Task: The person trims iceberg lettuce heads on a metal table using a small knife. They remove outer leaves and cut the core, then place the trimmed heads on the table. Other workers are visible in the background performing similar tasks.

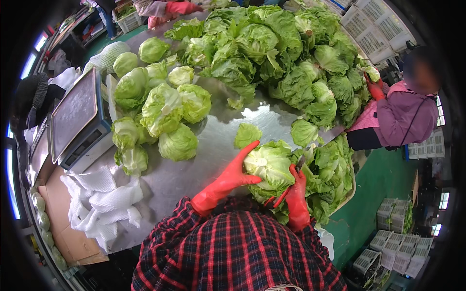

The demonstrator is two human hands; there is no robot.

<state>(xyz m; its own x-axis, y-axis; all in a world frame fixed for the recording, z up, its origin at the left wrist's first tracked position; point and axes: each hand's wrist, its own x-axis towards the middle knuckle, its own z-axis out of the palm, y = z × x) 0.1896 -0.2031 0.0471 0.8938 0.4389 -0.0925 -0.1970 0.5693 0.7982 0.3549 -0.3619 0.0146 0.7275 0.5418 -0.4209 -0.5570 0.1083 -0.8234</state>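
Note:
Both my hands wear red rubber gloves. My left hand (238,171) rests against the left side of a head of iceberg lettuce (271,163), thumb and fingers spread around it, with the pale cut stem facing up. At the lettuce's right side, my right hand (296,189) is closed on a knife (300,163), of which only a dark part shows above the fingers. A loose lettuce leaf (247,135) lies on the metal table just beyond. To the right of my right hand is a container full of lettuce leaves (329,174).
Trimmed lettuce heads (178,142) lie at left beside a weighing scale (74,112). White foam net sleeves (103,203) lie on the near left of the metal table (164,189). Untrimmed lettuces (255,47) are heaped at the far side. A co-worker (404,109) stands at right.

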